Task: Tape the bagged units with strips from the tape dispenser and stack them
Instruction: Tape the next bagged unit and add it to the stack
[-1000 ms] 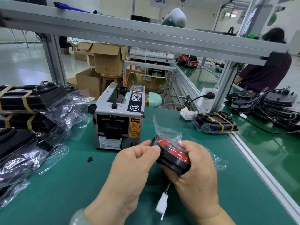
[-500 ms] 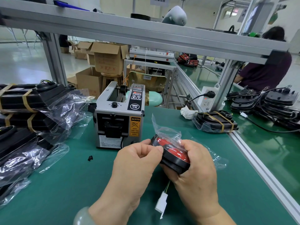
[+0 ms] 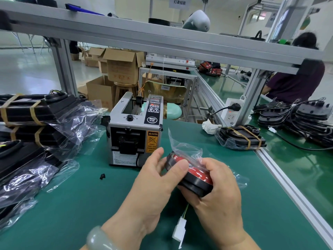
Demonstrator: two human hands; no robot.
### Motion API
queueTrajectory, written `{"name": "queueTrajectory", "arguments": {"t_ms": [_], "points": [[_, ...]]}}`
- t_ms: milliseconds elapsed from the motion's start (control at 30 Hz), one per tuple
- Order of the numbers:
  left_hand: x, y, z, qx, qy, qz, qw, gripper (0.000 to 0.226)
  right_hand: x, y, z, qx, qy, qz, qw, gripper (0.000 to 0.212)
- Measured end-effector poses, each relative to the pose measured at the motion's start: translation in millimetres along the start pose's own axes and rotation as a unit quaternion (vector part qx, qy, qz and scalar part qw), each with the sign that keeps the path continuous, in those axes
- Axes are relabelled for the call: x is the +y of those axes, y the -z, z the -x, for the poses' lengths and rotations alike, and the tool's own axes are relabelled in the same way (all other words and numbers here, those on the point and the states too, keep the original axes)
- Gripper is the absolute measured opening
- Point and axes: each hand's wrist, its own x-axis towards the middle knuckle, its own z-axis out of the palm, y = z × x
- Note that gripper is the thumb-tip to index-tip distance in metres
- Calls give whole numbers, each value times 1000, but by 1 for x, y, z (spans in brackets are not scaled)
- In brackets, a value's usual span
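Note:
I hold a round black unit with a red face [image 3: 195, 176] in a clear plastic bag [image 3: 185, 147] just above the green table, in front of the tape dispenser. My right hand [image 3: 218, 195] grips it from below and the right, thumb over its top. My left hand [image 3: 155, 179] holds its left edge, thumb pressed on the bag over the red face. A white connector [image 3: 180, 231] on thin wires hangs below the unit. The grey tape dispenser [image 3: 135, 130] stands just behind my hands. No tape strip shows at its outlet.
Taped and bagged black units are stacked at the left [image 3: 34, 112]. One taped bagged unit [image 3: 241, 138] lies at the right by the aluminium rail [image 3: 295, 192]. Unbagged units with cables [image 3: 306, 118] pile beyond it. A small black scrap [image 3: 102, 176] lies on the mat. A person sits at the far right.
My left fingers have loosened and spread a little from the unit's edge, with the thumb now lying over the bag. The unit stays in the same place.

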Motion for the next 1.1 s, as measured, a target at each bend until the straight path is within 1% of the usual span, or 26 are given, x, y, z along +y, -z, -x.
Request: {"name": "queueTrajectory", "arguments": {"t_ms": [33,67,100,167,200,233,267,333,367,400,467,500,533,567,633,667,700,733,800,833,867,933,967,1033,1067,1100], "points": [[1,-2,0,-21,2,-6,1000,97,0,0,0,-2,2,0,1000,61],[2,-2,-1,-28,4,-12,1000,87,1,0,0,-3,1,2,1000,60],[2,-2,-4,-31,3,-14,999,71,2,1,0,-3,-3,5,1000,59],[4,-2,-10,-11,-4,-10,1000,28,3,1,1,3,-17,-3,1000,59],[4,0,-11,-3,0,-10,1000,28,3,2,0,5,-23,-10,1000,59],[5,1,-11,-9,4,-9,1000,35,3,2,1,7,-25,-9,1000,59],[5,2,-10,-36,-2,-11,999,34,2,2,0,4,-21,-3,1000,59],[6,1,-6,-105,-14,-16,994,13,0,1,-1,-16,-11,9,1000,60],[4,2,-5,-123,-10,-5,992,19,-1,2,-2,-29,-9,13,999,63],[1,4,-5,-128,1,18,992,31,-1,3,-3,-45,-10,12,999,73],[-1,8,-7,-118,22,59,991,54,1,8,-6,-94,-20,-33,995,109],[0,11,-8,-108,33,74,991,60,1,13,-9,-127,-39,-84,988,123],[3,15,-10,-98,43,90,990,60,4,17,-10,-147,-46,-118,981,132],[6,19,-12,-88,51,103,989,58,9,20,-10,-157,-36,-122,979,137],[11,30,-18,-79,69,119,987,49,21,28,-12,-185,-3,-18,983,134],[12,35,-20,-78,84,128,985,44,25,30,-13,-210,11,44,977,128],[14,40,-21,-73,100,138,983,42,28,31,-15,-230,19,82,969,119],[15,44,-22,-66,113,138,982,43,29,31,-16,-234,19,95,967,106],[14,49,-24,-43,123,104,986,46,24,29,-17,-206,15,98,974,79],[13,50,-24,-20,122,73,990,45,20,28,-17,-196,19,100,975,71],[12,51,-25,11,115,30,993,42,17,26,-16,-188,27,105,976,67],[11,54,-27,78,78,-72,991,31,13,24,-14,-176,43,120,976,72],[11,56,-27,109,47,-126,985,24,11,24,-13,-173,45,129,975,77],[12,62,-28,159,-34,-221,962,6,7,23,-13,-169,45,151,973,84],[13,66,-30,183,-66,-243,950,6,5,22,-12,-169,42,160,972,84],[16,70,-32,208,-83,-240,945,9,4,22,-12,-168,42,167,971,84]]}}
